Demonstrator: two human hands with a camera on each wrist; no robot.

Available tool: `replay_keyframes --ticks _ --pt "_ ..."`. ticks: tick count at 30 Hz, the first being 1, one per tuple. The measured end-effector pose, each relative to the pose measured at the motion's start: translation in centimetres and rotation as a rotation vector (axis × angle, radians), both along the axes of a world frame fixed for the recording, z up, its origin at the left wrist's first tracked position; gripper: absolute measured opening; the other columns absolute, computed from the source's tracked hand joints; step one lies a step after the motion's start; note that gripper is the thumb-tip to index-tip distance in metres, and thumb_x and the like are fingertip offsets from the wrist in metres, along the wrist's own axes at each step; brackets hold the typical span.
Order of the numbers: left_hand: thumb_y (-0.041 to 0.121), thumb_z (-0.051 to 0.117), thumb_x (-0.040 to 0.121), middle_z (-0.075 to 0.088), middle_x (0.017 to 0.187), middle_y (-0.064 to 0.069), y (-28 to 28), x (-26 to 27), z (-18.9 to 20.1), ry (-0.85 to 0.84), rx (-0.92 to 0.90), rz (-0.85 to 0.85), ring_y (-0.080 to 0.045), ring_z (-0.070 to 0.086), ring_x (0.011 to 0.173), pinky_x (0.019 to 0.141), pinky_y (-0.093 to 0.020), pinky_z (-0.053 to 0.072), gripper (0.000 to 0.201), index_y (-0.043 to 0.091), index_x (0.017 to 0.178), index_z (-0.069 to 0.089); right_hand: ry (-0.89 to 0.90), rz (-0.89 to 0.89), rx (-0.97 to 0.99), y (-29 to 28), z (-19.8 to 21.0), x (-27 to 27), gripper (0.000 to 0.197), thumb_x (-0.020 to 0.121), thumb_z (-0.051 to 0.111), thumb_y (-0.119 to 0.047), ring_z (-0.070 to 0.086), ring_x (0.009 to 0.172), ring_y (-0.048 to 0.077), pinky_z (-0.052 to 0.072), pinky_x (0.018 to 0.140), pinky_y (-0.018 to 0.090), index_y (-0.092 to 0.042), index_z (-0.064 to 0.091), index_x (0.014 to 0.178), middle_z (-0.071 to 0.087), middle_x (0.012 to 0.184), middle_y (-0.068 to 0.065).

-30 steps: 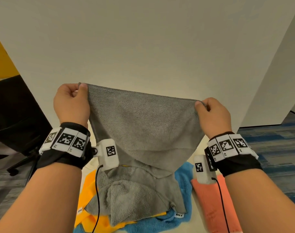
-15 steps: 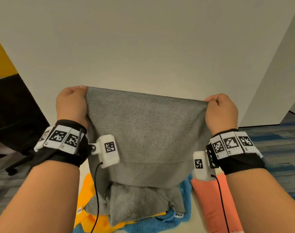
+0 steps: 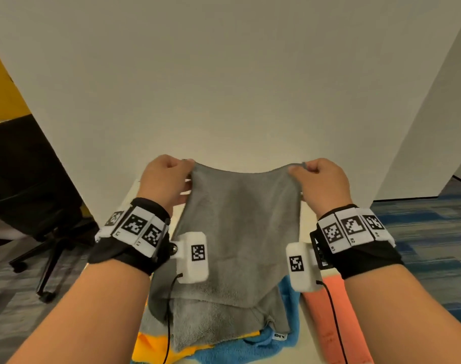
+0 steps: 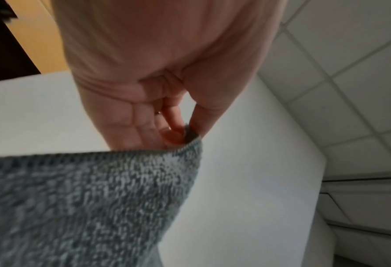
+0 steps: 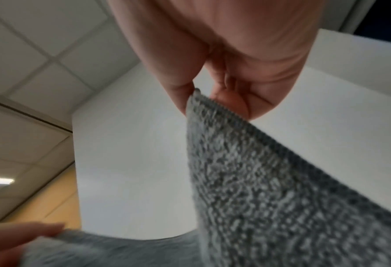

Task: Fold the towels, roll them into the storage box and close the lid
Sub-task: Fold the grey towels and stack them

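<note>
Two upper corners of the grey towel are pinched; one by the left hand; one by the right hand.

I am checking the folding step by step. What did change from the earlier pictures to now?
The left hand and the right hand came closer together, so the top edge of the grey towel now sags between them. Nothing was let go or newly taken: both hands pinch the same upper corners, and the towel's lower part rests on the coloured towels as before.
</note>
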State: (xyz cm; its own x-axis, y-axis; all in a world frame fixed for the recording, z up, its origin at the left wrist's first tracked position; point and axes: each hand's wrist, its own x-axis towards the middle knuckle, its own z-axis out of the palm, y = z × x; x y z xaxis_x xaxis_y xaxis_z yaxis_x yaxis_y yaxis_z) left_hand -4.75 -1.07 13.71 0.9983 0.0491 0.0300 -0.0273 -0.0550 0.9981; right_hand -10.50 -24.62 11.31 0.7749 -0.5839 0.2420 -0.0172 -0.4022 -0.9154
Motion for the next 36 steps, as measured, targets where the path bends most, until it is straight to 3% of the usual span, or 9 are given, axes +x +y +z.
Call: replay_keyframes --ticks 3,6,8,10,15,19,27,32,36 --pt "0.022 0.066 0.089 0.068 0.085 -0.004 -1.8 -1.2 -0.2 0.004 0.054 -0.132 -0.017 0.066 0.071 0.053 -0.026 0.053 0.017 0.012 0.080 0.057 0.002 0.181 0.174 1.9 0.1 -0.1 0.010 0.087 0.067 -0.020 0.068 0.080 0.020 0.057 0.067 0.031 -0.017 0.068 0.077 0.070 0.086 0.004" --pt "0.023 0.069 0.087 0.068 0.080 -0.006 -3.3 -1.8 -0.5 -0.024 0.121 -0.223 -0.015 0.064 0.075 0.059 -0.030 0.057 0.017 0.009 0.080 0.065 -0.011 0.254 0.122 3.0 -0.2 0.1 0.011 0.084 0.068 -0.022 0.068 0.086 0.020 0.056 0.083 0.044 -0.021 0.073 0.075 0.072 0.083 -0.002" --pt "0.023 0.070 0.086 0.065 0.071 0.002 -3.9 -2.1 -0.6 -0.062 0.165 -0.234 -0.004 0.059 0.061 0.052 -0.017 0.048 0.016 0.008 0.080 0.068 -0.020 0.268 0.075 3.5 -0.3 0.0 0.008 0.082 0.070 -0.024 0.068 0.088 0.015 0.054 0.087 0.046 -0.025 0.074 0.075 0.072 0.083 -0.008" --pt "0.022 0.071 0.085 0.064 0.067 0.006 -4.3 -2.2 -0.6 -0.081 0.174 -0.234 0.001 0.055 0.053 0.048 -0.013 0.042 0.014 0.010 0.078 0.069 -0.031 0.274 0.063 3.9 -0.2 0.0 0.002 0.081 0.072 -0.024 0.067 0.083 0.010 0.055 0.086 0.042 -0.026 0.073 0.079 0.071 0.081 -0.009" --pt "0.022 0.071 0.086 0.067 0.068 0.003 -4.5 -2.5 -0.9 -0.040 0.131 -0.265 -0.003 0.061 0.057 0.059 -0.021 0.044 0.009 0.015 0.080 0.068 -0.097 0.292 0.054 4.7 0.0 -0.3 0.011 0.081 0.073 -0.022 0.067 0.075 0.009 0.057 0.081 0.038 -0.030 0.068 0.077 0.071 0.077 -0.007" --pt "0.017 0.069 0.087 0.067 0.067 0.000 -4.4 -2.7 -0.6 -0.011 0.065 -0.293 -0.006 0.063 0.061 0.059 -0.021 0.045 0.010 0.015 0.077 0.067 -0.134 0.313 -0.013 5.0 0.0 -0.3 0.017 0.084 0.069 -0.018 0.064 0.072 0.004 0.054 0.076 0.030 -0.034 0.070 0.078 0.070 0.075 -0.010" --pt "0.011 0.056 0.093 0.073 0.076 -0.005 -4.1 -3.1 -0.1 0.030 -0.046 -0.319 -0.015 0.071 0.073 0.067 -0.024 0.047 0.017 0.011 0.081 0.069 -0.163 0.317 -0.074 5.3 0.3 -0.6 0.016 0.089 0.063 -0.019 0.065 0.089 0.003 0.052 0.089 0.031 -0.032 0.074 0.087 0.071 0.088 -0.016" --pt "0.000 0.058 0.088 0.074 0.080 -0.006 -3.8 -2.9 -0.4 -0.105 0.068 -0.360 -0.013 0.070 0.080 0.069 -0.023 0.045 0.021 0.016 0.084 0.071 -0.180 0.340 -0.059 5.5 0.4 -0.8 0.016 0.085 0.069 -0.017 0.065 0.085 -0.002 0.053 0.086 0.023 -0.024 0.072 0.099 0.069 0.088 -0.015" --pt "-0.003 0.054 0.090 0.075 0.091 -0.006 -3.8 -3.1 -0.2 -0.139 0.112 -0.434 -0.011 0.071 0.084 0.065 -0.016 0.044 0.024 0.014 0.094 0.071 -0.204 0.300 -0.083 5.3 0.2 -0.6 0.019 0.081 0.072 -0.014 0.065 0.081 -0.002 0.054 0.080 0.020 -0.027 0.068 0.094 0.067 0.085 -0.016"
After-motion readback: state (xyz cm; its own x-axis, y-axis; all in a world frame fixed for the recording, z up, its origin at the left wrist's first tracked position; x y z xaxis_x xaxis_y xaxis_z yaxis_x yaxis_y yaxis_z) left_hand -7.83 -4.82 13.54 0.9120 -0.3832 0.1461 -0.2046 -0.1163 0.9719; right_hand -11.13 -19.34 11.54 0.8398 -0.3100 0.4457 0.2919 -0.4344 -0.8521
